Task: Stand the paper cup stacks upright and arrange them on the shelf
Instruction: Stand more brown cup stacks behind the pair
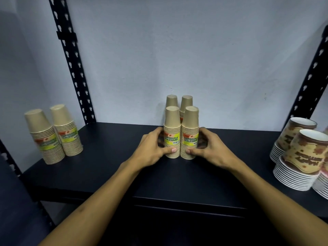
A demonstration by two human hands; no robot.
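Several brown paper cup stacks with yellow-green labels stand upright, rims down, in a tight block at the middle of the black shelf [110,167]. My left hand [154,150] grips the front left stack [171,134] from its left side. My right hand [211,151] grips the front right stack [190,134] from its right side. The two front stacks touch each other. Behind them stand two more stacks [186,103], mostly hidden. Two further brown stacks [53,135] stand upright side by side at the shelf's left end.
Printed paper bowl or cup stacks with white rims [300,157] sit at the shelf's right end. Black perforated uprights [72,68] rise at the back left and back right. A pale wall closes the back. The shelf's front edge runs just below my forearms.
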